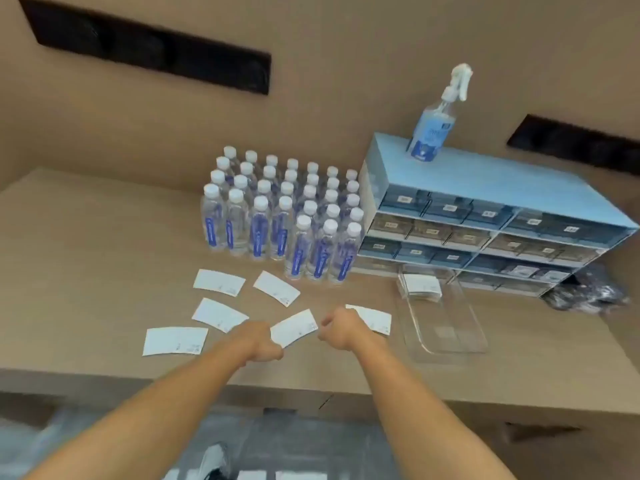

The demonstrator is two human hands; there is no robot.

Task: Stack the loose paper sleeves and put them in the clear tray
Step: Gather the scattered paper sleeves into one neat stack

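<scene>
Both hands, left (pixel 264 344) and right (pixel 337 329), pinch opposite ends of one paper sleeve (pixel 293 328).

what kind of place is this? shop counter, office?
Likely a café or shop service counter, though unconfirmed: a block of water bottles stocked on the counter, a labelled drawer organiser, and loose paper sleeves beside a clear tray.
</scene>
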